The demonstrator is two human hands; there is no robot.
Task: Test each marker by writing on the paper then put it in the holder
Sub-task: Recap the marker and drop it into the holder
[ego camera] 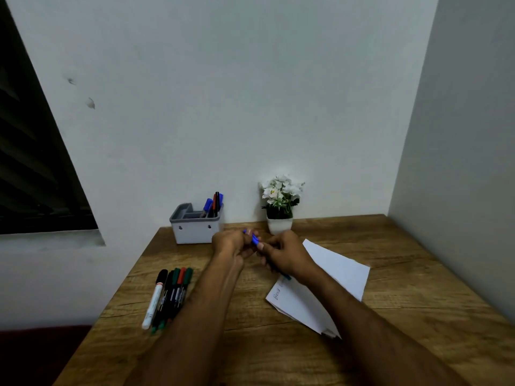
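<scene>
head view: both hands, left [232, 243] and right [284, 253], grip 1 blue marker [254, 239] above the table [404, 274].

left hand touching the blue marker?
Touching. Head view shows the left hand with fingers wrapped around the blue marker, no gap.

wooden table [404, 274] in wall corner, grey holder [195, 228] at back edge, potted white flowers [280, 203] beside it, loose markers [170, 295] front left, paper [334, 274] right

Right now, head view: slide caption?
Both hands grip a blue marker above the desk, holder behind, paper right.
</scene>
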